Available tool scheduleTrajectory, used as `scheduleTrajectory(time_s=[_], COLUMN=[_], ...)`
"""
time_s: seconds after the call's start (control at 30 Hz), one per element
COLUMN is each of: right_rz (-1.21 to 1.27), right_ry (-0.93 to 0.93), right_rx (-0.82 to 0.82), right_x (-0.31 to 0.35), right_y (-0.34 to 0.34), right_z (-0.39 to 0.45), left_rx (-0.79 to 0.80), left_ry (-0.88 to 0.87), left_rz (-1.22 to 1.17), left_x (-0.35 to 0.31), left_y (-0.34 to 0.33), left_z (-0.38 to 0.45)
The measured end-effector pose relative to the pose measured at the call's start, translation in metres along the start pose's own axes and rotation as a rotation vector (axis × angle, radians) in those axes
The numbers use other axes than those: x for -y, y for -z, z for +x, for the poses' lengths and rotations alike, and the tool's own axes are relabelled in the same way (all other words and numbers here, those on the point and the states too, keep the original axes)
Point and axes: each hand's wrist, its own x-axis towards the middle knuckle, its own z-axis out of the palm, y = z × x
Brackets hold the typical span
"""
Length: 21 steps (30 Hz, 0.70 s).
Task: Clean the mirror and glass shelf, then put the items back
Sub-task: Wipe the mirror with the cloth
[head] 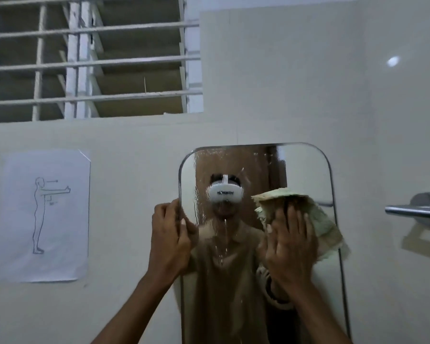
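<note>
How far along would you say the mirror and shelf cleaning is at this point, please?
Early stage. Done: the mirror has been wetted; water streaks run down its middle. In hand: the right hand presses a cloth flat on the glass, while the left hand grips the mirror's left edge. Left: finishing the wipe; the glass shelf and items are out of view.

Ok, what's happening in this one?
A person is wiping a wall mirror. The right hand presses a crumpled cloth flat against the glass, while the left hand grips the mirror's left edge. Water streaks run down the middle of the glass, so cleaning is underway. No glass shelf is in view.
</note>
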Motion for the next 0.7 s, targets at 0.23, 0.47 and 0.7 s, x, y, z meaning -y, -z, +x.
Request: scheduleTrajectory(time_s=[0.23,0.47,0.7], right_rz=[0.011,0.233,0.301], right_ry=[-0.091,0.331,0.354], right_rx=[0.039,0.259,0.200], right_x=[0.044,0.141,0.080], right_y=[-0.003,-0.010,-0.002], right_z=[0.063,0.042,0.048], left_rx=[0.084,0.056,0.032], left_ry=[-0.245,-0.182,-0.170], left_rz=[0.475,0.489,0.546], left_x=[0.040,0.050,0.054], left_y=[0.010,-0.008,-0.012], left_z=[0.012,0.013,0.014])
